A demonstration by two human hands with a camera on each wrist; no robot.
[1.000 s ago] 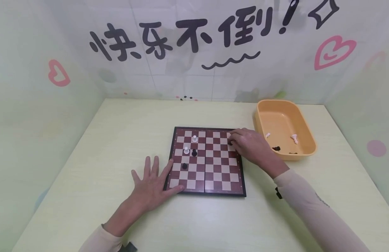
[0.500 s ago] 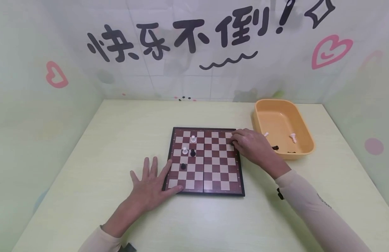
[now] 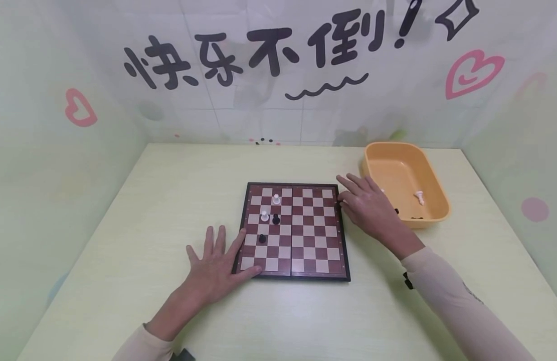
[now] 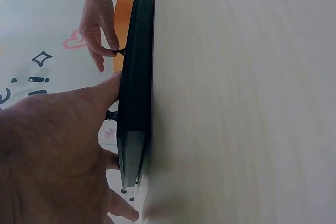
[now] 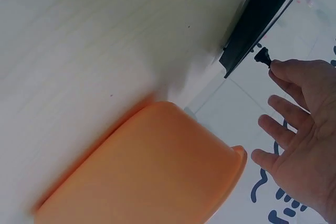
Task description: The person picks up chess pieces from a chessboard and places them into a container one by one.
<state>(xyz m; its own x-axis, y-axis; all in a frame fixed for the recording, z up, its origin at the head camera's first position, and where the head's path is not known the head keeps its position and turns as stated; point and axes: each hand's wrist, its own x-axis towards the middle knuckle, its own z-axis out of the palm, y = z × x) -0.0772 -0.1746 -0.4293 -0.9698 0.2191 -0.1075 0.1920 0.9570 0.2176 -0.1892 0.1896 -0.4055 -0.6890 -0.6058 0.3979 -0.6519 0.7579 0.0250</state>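
Observation:
A folding chessboard (image 3: 314, 240) lies on the table. My left hand (image 3: 212, 273) is spread at its near left corner, with index finger and thumb on the board's edge. Between thumb and index finger, my right hand (image 3: 366, 208) pinches a black chess piece (image 5: 262, 56), lifted just off the board's right edge; its other fingers are extended. On the board's left half stand a white rook (image 3: 276, 199), a white pawn (image 3: 264, 216), and two black pieces, one black piece (image 3: 275, 219) beside the pawn and another black piece (image 3: 262, 238) nearer me.
An orange plastic basin (image 3: 402, 150) stands to the right of the board, close to my right hand. Inside lie a white chess piece (image 3: 419, 197) and several others, partly hidden by the hand and rim. Printed wall sheets enclose the table (image 3: 301, 321) at back and sides.
My right hand has moved right, from the board's far right squares to its edge, carrying the black chess piece, and its outer fingers have straightened. The left hand stays put.

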